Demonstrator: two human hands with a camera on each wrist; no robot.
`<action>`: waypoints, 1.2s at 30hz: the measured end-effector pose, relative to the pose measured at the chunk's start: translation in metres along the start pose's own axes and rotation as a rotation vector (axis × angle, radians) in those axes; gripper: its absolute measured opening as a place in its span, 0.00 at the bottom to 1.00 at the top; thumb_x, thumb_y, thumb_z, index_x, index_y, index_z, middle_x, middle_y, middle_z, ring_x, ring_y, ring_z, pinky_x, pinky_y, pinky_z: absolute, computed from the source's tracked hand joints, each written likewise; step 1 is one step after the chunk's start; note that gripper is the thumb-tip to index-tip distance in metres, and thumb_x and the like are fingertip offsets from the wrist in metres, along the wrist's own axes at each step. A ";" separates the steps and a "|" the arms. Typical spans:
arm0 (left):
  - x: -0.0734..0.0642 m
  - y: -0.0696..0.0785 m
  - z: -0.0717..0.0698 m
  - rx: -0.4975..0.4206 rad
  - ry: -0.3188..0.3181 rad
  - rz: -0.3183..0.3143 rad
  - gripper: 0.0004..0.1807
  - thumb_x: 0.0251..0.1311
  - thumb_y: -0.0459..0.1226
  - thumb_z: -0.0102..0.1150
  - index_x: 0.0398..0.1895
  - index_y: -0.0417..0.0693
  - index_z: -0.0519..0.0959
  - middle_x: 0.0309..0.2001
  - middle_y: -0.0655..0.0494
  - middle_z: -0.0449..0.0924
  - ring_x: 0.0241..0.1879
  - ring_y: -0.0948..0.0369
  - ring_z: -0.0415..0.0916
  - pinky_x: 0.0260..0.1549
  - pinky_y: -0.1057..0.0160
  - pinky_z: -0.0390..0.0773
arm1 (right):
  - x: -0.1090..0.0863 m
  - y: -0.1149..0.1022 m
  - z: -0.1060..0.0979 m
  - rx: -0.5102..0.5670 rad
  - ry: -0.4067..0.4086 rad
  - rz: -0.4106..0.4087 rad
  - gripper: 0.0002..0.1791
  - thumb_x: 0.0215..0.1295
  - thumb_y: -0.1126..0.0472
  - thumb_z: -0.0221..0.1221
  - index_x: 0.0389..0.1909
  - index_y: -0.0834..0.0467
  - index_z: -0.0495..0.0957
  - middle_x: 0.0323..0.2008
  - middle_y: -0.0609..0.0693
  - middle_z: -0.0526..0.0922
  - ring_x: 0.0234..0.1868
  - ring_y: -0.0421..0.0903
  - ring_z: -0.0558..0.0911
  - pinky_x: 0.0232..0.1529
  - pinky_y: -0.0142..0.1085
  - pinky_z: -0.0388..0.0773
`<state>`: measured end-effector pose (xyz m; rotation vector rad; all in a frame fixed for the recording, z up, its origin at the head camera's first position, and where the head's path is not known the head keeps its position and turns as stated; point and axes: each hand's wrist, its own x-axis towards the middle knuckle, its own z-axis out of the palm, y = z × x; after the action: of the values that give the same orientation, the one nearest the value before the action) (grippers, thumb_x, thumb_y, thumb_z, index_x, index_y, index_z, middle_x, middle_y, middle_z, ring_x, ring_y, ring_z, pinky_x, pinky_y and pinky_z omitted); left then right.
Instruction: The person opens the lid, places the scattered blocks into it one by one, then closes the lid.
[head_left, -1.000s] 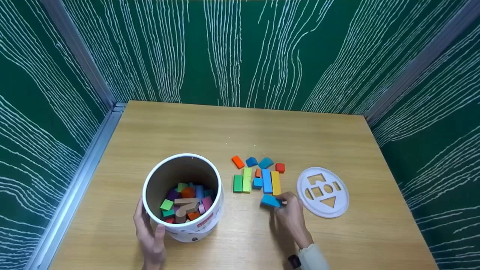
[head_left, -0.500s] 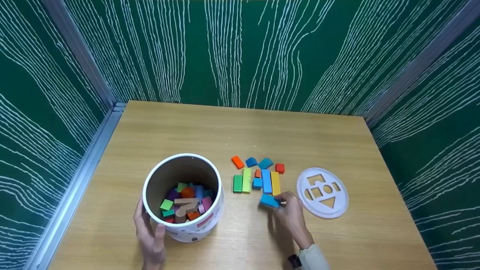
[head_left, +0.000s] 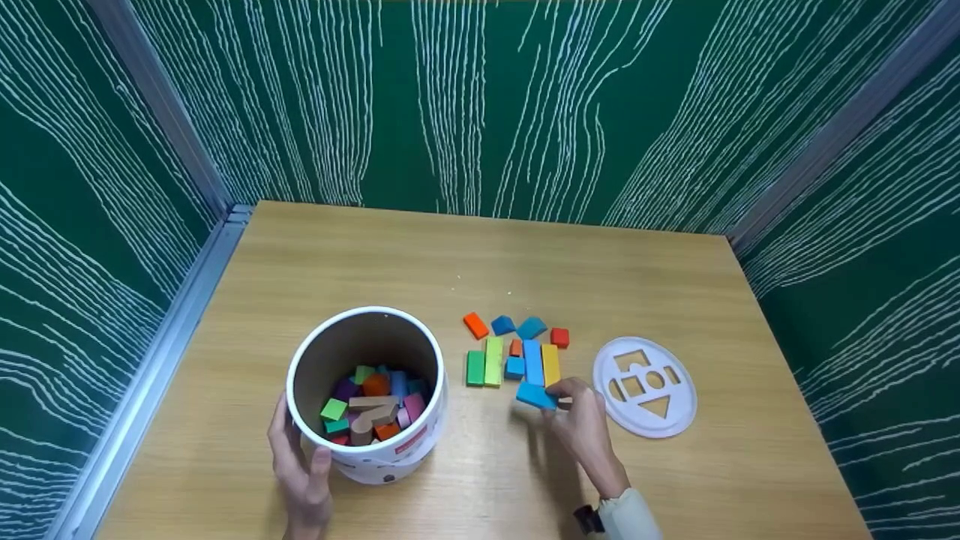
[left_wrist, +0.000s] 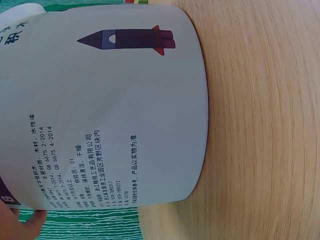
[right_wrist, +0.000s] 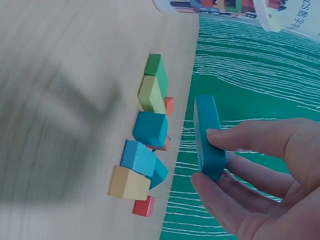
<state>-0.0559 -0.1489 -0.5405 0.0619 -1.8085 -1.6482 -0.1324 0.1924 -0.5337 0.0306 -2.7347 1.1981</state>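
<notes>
Your right hand (head_left: 583, 424) pinches a blue block (head_left: 536, 396) between thumb and fingers above the wooden table (head_left: 480, 255), just on the near side of a cluster of coloured blocks (head_left: 533, 363). Well apart from it, your left hand (head_left: 301, 476) grips the side of a white tub (left_wrist: 150, 100), while a white disc with cut-out shapes (head_left: 681, 405) lies near your right.

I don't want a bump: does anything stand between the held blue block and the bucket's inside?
Yes: the right wall of the white bucket, facing the held blue block, which likely needs lifting over it. Nothing else visible blocks the path.
</notes>
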 end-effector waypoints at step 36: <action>0.001 0.006 0.001 0.014 0.004 -0.041 0.37 0.53 0.34 0.49 0.71 0.44 0.57 0.69 0.48 0.58 0.66 0.57 0.56 0.65 0.62 0.54 | 0.009 -0.068 -0.026 0.060 0.029 -0.131 0.15 0.40 0.76 0.70 0.33 0.66 0.83 0.36 0.55 0.82 0.38 0.51 0.82 0.38 0.43 0.82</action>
<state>-0.0549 -0.1470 -0.5346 0.1085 -1.8273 -1.6628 -0.1321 0.1661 -0.4653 0.1952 -2.6259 1.2337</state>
